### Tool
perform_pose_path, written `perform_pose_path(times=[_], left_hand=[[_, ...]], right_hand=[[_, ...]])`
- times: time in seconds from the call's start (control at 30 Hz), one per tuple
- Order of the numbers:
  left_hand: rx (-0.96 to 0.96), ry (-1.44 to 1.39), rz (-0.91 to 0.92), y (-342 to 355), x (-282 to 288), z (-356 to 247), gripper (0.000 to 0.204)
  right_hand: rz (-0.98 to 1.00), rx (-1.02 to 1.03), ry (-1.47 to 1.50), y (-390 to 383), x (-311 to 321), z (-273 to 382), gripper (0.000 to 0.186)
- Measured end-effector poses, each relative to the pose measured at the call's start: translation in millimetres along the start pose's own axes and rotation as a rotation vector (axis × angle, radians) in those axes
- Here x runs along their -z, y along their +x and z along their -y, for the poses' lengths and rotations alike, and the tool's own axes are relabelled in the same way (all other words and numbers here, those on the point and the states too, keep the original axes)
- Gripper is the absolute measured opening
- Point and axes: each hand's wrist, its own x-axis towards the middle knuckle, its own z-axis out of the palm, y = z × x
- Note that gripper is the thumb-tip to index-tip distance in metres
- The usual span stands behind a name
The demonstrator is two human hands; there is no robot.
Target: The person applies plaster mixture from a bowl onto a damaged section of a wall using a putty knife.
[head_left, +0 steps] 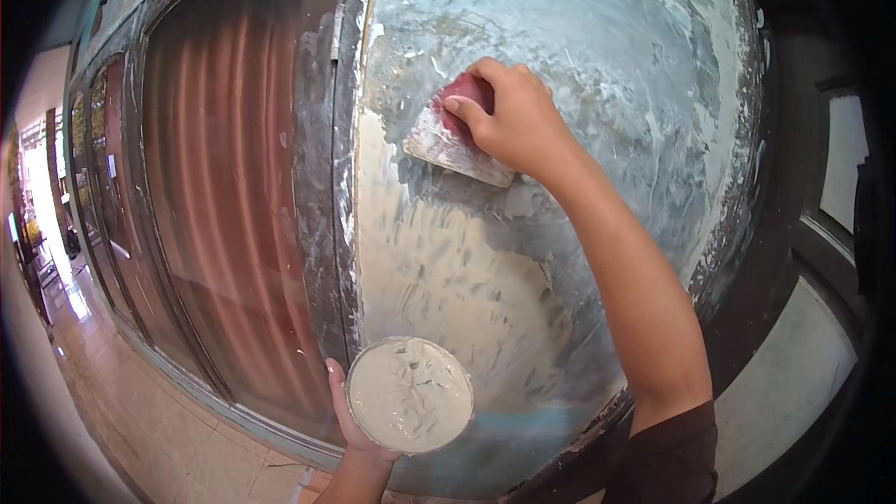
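My right hand (513, 112) grips a putty knife (457, 147) by its red handle, fingers wrapped round it. The wide, smeared blade lies against the upper part of a patchy grey wall (597, 65). Below the blade a pale beige layer of filler (439, 261) covers the wall in streaks, with grey showing through. Low in front of the wall, my left hand (359, 425) holds a round tub (411, 397) from its left side and underneath. Creamy beige paste with a rough, dented surface fills the tub.
Left of the wall stands a dark frame (322, 131) around a glass pane with a reddish-brown curtain (233, 196) behind it. A dark door (803, 177) with pale panels is at the right. Floor tiles (159, 411) run along the lower left.
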Motion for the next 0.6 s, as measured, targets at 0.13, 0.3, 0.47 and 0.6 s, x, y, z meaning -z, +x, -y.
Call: perform_pose_path(times=[0.13, 0.3, 0.47, 0.6], left_hand=[[-0.063, -0.017, 0.045, 0, 18, -20, 0.099], [-0.227, 0.149, -0.114, -1, 37, -44, 0.093], [-0.203, -0.007, -0.062, -8, 29, -61, 0.088], [-0.278, -0.028, -0.132, -12, 49, -71, 0.078]], right_hand=[[0.054, -0.041, -0.018, 41, -18, 13, 0.038], [0.093, -0.079, -0.005, 70, -34, 22, 0.032], [0.094, -0.188, -0.032, 78, -35, 31, 0.034], [0.089, -0.185, -0.105, 79, -39, 30, 0.039]])
